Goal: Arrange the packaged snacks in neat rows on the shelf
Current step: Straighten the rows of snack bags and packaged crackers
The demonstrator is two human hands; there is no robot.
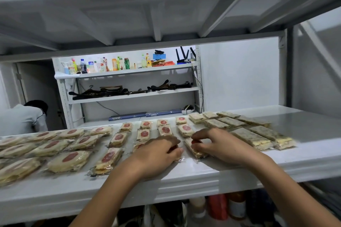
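Text check | 0 items reading legibly | snack packs (144,134) showing red marks, blurred | far bottles (83,66) showing labels too small

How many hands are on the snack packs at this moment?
2. The left hand holds a red-dot pack near the shelf front; the right hand pinches the neighbouring pack.

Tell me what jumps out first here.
Both hands meet at the white shelf front: the right hand pinches a tilted packet, the left hand grips a neighbouring packet. Red-label packets sprawl loosely to the left; speckled packets lie in rows at right.
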